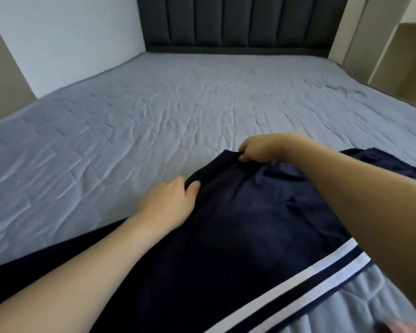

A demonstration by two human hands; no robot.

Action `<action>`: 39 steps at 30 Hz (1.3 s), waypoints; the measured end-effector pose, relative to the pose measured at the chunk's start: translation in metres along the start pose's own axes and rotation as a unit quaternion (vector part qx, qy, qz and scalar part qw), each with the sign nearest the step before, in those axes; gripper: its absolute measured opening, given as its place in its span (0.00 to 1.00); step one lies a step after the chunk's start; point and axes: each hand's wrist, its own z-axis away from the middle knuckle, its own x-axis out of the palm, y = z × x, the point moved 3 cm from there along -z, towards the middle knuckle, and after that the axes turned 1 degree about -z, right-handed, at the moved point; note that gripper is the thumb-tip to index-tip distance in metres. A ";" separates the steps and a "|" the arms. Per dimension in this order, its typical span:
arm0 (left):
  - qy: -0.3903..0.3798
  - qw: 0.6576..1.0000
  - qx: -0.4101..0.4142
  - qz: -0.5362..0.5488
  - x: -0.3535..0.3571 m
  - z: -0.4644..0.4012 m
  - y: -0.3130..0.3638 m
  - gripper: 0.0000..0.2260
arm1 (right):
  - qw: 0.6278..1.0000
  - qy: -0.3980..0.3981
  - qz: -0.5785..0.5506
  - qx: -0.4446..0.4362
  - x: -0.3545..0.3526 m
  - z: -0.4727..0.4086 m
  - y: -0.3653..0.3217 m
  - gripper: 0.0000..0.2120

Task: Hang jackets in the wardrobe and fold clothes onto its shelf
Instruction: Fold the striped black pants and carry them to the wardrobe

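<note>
A: Nearest the camera, what lies below the hands?

B: A dark navy garment (238, 236) spread on the bed, running from the bottom edge up toward both hands. Along its right side run two white stripes (305, 282), and beside those, at the lower right corner, sits some pale grey-blue cloth (341, 306) with a stitched seam. I cannot tell what that piece is.

A: And the left hand?

B: The left hand (171, 203) rests at the garment's left edge, fingers curled under the fabric and thumb laid on top, so it pinches the navy edge. Its forearm crosses the dark cloth from the lower left.

A: The right one?

B: Farther up and to the right of the left hand, the right hand (257, 147) grips the garment's far edge, fingers bunched round a fold of the navy cloth. That edge is lifted slightly off the sheet at the grip. The two hands are near one another, on the same upper-left border of the garment.

A: Beyond the grips?

B: A wrinkled grey-blue bedsheet (154, 111) stretches away from both hands. At its far end stands a dark padded headboard (240, 20) with vertical panels, and left of that a white wall (70, 39).
</note>
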 end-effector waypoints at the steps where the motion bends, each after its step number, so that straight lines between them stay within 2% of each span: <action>1: 0.018 0.999 -0.007 -0.044 0.005 0.009 -0.003 0.19 | 0.999 0.053 0.009 -0.007 0.004 -0.003 -0.003 0.12; 3: 0.069 0.990 0.007 -0.122 0.004 0.027 -0.006 0.20 | 0.985 0.158 0.051 -0.048 0.027 -0.008 -0.007 0.08; 4: 0.073 0.990 0.006 -0.122 0.003 0.033 -0.005 0.20 | 0.968 0.223 0.084 -0.080 0.039 -0.007 -0.008 0.07; 6: 0.008 0.998 -0.002 -0.058 -0.002 0.036 -0.010 0.21 | 0.928 0.328 0.125 -0.125 0.058 -0.004 -0.002 0.07; 7: -0.057 0.998 -0.012 -0.009 -0.006 0.032 -0.013 0.21 | 0.913 0.364 0.128 -0.132 0.061 -0.003 0.002 0.08; 9: -0.178 0.976 -0.035 0.118 -0.022 0.015 -0.019 0.20 | 0.881 0.441 0.111 -0.130 0.057 -0.006 0.009 0.07; 10: -0.167 0.975 -0.024 0.144 -0.031 0.004 -0.023 0.18 | 0.874 0.464 0.097 -0.109 0.056 -0.008 0.012 0.06; 11: -0.111 0.986 -0.009 0.126 -0.040 -0.006 -0.027 0.18 | 0.873 0.473 0.084 -0.080 0.058 -0.009 0.014 0.07; 13: 0.074 0.997 0.014 -0.027 -0.042 -0.012 -0.034 0.21 | 0.881 0.466 0.074 -0.034 0.065 -0.011 0.018 0.09; 14: 0.126 0.987 0.028 -0.096 -0.033 -0.007 -0.034 0.21 | 0.888 0.452 0.086 -0.016 0.068 -0.012 0.018 0.11; 15: 0.142 0.981 0.041 -0.127 -0.017 0.001 -0.035 0.21 | 0.896 0.432 0.106 0.002 0.069 -0.011 0.017 0.12; 18: 0.118 0.985 0.016 -0.127 0.012 0.008 -0.044 0.26 | 0.898 0.423 0.120 0.007 0.058 0.002 -0.001 0.18; 20: 0.077 0.992 -0.006 -0.103 0.010 -0.005 -0.049 0.27 | 0.880 0.467 0.072 -0.049 0.058 0.029 -0.028 0.23; 21: 0.030 0.995 -0.012 -0.094 0.008 -0.012 -0.052 0.27 | 0.882 0.460 0.034 -0.093 0.066 0.044 -0.041 0.25; 23: -0.076 0.994 -0.019 -0.071 -0.001 -0.015 -0.061 0.26 | 0.922 0.349 -0.003 -0.168 0.102 0.070 -0.058 0.30; 24: -0.119 0.990 -0.027 -0.070 -0.006 -0.010 -0.071 0.25 | 0.942 0.284 0.018 -0.178 0.120 0.079 -0.059 0.31; 26: -0.154 0.982 -0.059 -0.097 -0.020 0.011 -0.101 0.27 | 0.956 0.237 0.049 -0.163 0.135 0.084 -0.051 0.28; 30: -0.072 0.972 -0.097 -0.200 -0.057 0.077 -0.159 0.32 | 0.960 0.230 0.143 -0.071 0.130 0.088 -0.056 0.27; 33: 0.055 0.967 -0.091 -0.234 -0.078 0.130 -0.175 0.24 | 0.963 0.251 0.099 0.025 0.131 0.115 -0.062 0.27; 35: 0.158 0.965 -0.046 -0.205 -0.085 0.162 -0.154 0.16 | 0.934 0.356 -0.016 0.019 0.129 0.151 -0.070 0.21; 36: 0.206 0.964 0.012 -0.169 -0.089 0.175 -0.133 0.13 | 0.910 0.411 -0.057 -0.012 0.128 0.170 -0.074 0.17; 37: 0.221 0.962 0.095 -0.128 -0.091 0.187 -0.109 0.12 | 0.894 0.440 -0.068 -0.055 0.128 0.190 -0.079 0.15; 39: 0.148 0.956 0.245 -0.069 -0.086 0.208 -0.062 0.13 | 0.908 0.394 -0.046 -0.133 0.139 0.221 -0.084 0.15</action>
